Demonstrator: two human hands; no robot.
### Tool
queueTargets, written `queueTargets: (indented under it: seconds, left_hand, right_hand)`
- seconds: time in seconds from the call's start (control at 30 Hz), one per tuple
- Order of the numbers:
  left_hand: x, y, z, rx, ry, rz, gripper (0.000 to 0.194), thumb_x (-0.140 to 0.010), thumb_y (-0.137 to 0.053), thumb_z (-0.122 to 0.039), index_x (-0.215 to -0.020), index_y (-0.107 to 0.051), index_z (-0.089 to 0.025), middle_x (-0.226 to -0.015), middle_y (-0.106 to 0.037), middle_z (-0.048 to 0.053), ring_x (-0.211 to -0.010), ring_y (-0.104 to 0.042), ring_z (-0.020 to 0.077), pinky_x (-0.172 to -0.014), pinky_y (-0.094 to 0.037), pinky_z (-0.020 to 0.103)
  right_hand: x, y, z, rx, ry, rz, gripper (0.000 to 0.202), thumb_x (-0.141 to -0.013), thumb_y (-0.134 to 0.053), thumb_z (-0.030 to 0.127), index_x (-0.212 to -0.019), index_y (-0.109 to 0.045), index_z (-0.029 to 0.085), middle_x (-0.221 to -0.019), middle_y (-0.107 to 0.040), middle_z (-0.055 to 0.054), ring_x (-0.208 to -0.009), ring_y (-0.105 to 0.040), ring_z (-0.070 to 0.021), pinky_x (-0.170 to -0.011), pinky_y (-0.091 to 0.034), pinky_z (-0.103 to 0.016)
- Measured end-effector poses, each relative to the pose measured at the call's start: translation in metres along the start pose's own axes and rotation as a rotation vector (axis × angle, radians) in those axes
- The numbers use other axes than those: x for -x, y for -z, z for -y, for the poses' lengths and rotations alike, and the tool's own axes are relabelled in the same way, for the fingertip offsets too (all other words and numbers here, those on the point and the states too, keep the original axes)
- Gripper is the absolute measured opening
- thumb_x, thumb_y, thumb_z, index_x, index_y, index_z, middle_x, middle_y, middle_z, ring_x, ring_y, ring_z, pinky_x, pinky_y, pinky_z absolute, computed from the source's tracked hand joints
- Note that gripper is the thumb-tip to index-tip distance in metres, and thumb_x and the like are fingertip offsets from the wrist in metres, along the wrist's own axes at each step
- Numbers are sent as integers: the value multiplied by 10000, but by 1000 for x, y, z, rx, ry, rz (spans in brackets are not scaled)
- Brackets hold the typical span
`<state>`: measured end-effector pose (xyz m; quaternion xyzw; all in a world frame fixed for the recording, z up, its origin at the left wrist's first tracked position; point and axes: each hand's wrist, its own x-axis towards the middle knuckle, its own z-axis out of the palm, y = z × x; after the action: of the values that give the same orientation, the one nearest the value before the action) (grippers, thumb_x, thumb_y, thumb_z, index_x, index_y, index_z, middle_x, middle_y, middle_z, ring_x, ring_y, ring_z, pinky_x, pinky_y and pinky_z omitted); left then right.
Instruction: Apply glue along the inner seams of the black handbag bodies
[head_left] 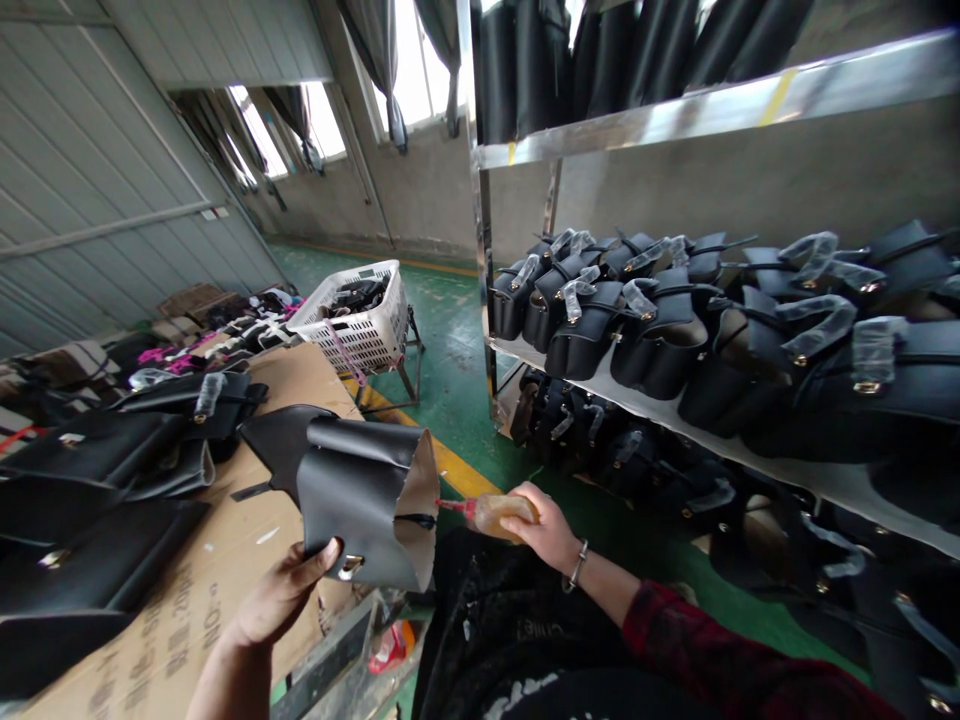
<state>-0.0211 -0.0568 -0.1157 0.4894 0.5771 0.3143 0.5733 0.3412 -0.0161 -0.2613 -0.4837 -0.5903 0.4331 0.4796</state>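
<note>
My left hand (281, 590) grips the lower left edge of a black leather handbag (352, 500), thumb on the front near its metal clasp. The bag lies tilted at the cardboard's edge, its tan-lined open side facing right and its black flap spread behind. My right hand (544, 525) is wrapped round a squeeze bottle (502, 515) of amber liquid with a red nozzle. The nozzle tip points left, at the rim of the bag's opening; whether it touches I cannot tell.
Cardboard (247, 560) covers the table on the left, with several black bag pieces (97, 540) on it. A white plastic basket (360, 320) stands beyond. On the right, a metal rack (600, 375) holds several black handbags (660, 340). Green floor (450, 350) shows between.
</note>
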Motion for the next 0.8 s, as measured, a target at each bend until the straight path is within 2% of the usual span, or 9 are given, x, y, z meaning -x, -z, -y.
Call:
queueTargets:
  seconds: [0.1, 0.27, 0.47, 0.57, 0.67, 0.8]
  left_hand:
    - [3, -3, -1, -39, 2, 6, 449, -764, -713, -614, -931, -817, -210, -953, -797, 74, -972, -690, 331, -970, -493, 433]
    - [5, -5, 1, -14, -7, -1, 442, -751, -718, -625, -908, -820, -225, -935, -799, 61, -941, -696, 320, -948, -501, 417]
    - [8, -8, 5, -44, -14, -39, 433, -730, -731, -637, -879, -822, -240, -902, -801, 53, -933, -699, 325, -931, -504, 408]
    - [11, -8, 12, -18, -19, -64, 439, -729, -734, -634, -903, -817, -240, -931, -802, 47, -953, -697, 321, -944, -501, 408]
    - [13, -8, 19, 5, -6, -63, 439, -728, -737, -632, -892, -814, -233, -925, -803, 41, -942, -702, 316, -947, -502, 409]
    - [15, -9, 24, 7, -2, -61, 425, -737, -740, -616, -892, -814, -228, -910, -803, 35, -925, -703, 308, -944, -503, 402]
  right_hand:
    - [0, -1, -3, -18, -46, -74, 250, -725, -698, 382, -882, -600, 214, -777, -595, -2, -709, -572, -189, -669, -496, -301]
    - [0, -3, -1, -41, -95, -70, 295, -693, -716, 414, -877, -607, 210, -796, -613, -17, -748, -592, -213, -709, -507, -332]
    - [11, -5, 0, -175, -233, 19, 340, -619, -752, 387, -872, -609, 209, -765, -623, 1, -728, -589, -212, -701, -499, -333]
    - [13, -2, 4, -252, -300, 10, 381, -598, -768, 388, -888, -599, 208, -758, -623, 8, -722, -584, -208, -701, -489, -333]
    - [9, -1, 12, -280, -323, 15, 374, -594, -772, 377, -877, -595, 207, -733, -613, 18, -705, -568, -196, -684, -471, -321]
    - [6, -1, 20, -319, -329, 83, 334, -598, -777, 354, -825, -578, 209, -690, -576, 36, -677, -545, -178, -649, -458, -297]
